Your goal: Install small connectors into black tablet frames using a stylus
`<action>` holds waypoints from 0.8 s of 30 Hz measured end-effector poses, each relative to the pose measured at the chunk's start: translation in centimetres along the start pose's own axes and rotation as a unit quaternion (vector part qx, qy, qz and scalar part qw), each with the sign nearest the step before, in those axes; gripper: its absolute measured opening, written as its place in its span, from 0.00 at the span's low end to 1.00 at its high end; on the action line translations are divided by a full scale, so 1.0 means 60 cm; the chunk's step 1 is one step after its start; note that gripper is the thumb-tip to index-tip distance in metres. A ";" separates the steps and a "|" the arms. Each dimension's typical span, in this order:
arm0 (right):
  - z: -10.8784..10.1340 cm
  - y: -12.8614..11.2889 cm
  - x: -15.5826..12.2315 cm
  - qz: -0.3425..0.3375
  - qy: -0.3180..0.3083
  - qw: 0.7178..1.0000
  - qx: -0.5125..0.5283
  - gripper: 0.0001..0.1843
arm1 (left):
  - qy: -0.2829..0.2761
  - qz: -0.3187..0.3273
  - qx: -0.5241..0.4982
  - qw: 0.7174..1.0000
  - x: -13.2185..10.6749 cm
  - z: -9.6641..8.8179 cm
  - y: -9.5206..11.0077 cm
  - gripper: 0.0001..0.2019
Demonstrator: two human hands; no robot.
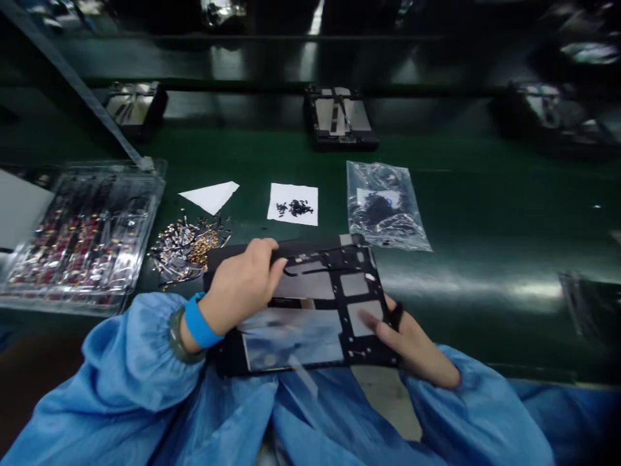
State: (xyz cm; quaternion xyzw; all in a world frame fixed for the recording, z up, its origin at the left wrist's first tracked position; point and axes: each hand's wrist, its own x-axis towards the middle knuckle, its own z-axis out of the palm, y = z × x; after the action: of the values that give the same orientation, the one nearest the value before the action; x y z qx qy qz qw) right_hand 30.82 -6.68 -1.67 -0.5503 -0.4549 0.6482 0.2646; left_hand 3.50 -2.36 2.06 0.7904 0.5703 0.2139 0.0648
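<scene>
Close in front of my body I hold a black tablet-like housing (pixel 342 317) with grey panels, a shiny reflective sheet and small fittings along its frame. My left hand (pixel 247 281) is closed on its left part, the thumb lying over the upper edge. My right hand (pixel 407 340) grips the right edge, thumb over a grey panel and the other fingers mostly hidden underneath. A small black thing (pixel 396 316) shows by the right fingers; what it is I cannot tell. Just beyond my left hand lies a pile of small metallic and gold-tipped parts (pixel 191 246).
At left stands a clear plastic tray (pixel 140 259) of small parts. Beyond the housing lie a folded white paper (pixel 211 195), a white sheet (pixel 281 194) bearing tiny black pieces, and a clear bag (pixel 412 226) of dark bits. Further back sits another housing (pixel 342 116) on the green surface (pixel 485 200).
</scene>
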 end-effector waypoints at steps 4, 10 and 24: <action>-0.004 -0.001 -0.013 0.028 0.063 0.995 0.072 0.31 | 0.115 0.050 0.062 0.990 -0.021 -0.021 -0.034 0.20; -0.026 -0.093 0.057 -0.051 0.208 0.969 0.121 0.15 | -0.019 0.044 0.116 0.992 -0.078 -0.021 -0.160 0.28; 0.188 -0.310 0.395 -0.068 0.109 0.977 0.170 0.12 | -0.016 0.059 0.146 0.987 -0.044 0.019 -0.199 0.24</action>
State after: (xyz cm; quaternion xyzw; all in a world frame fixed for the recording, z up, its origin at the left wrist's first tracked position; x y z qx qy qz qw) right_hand 11.12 18.23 3.31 -0.5324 -0.3430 0.6329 0.4453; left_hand -7.13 -0.59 -3.78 0.8268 0.5470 0.1189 -0.0553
